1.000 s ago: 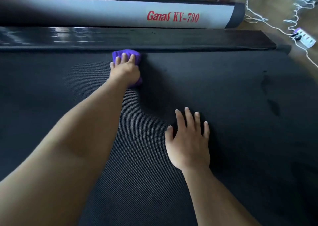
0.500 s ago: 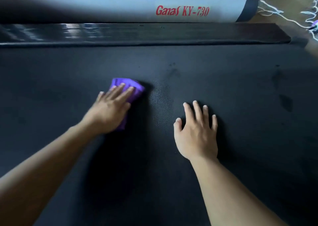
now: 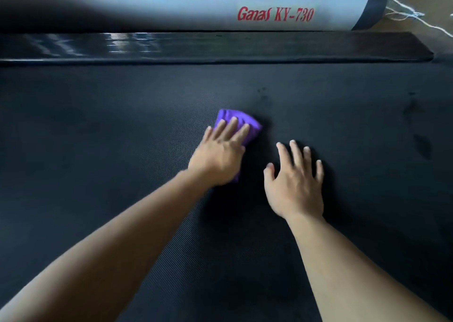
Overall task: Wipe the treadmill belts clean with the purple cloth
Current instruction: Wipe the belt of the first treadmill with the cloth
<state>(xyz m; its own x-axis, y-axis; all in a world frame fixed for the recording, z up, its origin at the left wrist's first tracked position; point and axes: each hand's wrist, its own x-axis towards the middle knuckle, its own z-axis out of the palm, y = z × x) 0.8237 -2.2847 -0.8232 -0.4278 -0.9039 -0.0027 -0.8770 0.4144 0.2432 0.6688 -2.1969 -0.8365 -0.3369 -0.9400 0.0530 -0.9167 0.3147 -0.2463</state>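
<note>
Left hand (image 3: 218,160) lay flat on purple cloth (image 3: 235,122), fingers straight, pressing it onto belt (image 3: 98,138); likely for firm wiping contact. Cloth was bunched under palm, part showing beyond fingertips. Right hand (image 3: 294,184) was just beside left, fingers spread flat on belt, holding nothing; probably bracing body weight. Hands were apart. Dark smudges (image 3: 421,145) sat well right of right hand, seemingly unwiped. No containers were in view.

The dark, finely textured treadmill belt (image 3: 98,130) carries a bunched purple cloth (image 3: 241,122) near its middle, under the flat left hand (image 3: 219,156). The right hand (image 3: 296,182) lies palm-down just beside it. Dark smudges (image 3: 422,145) mark the belt's right part.
</note>
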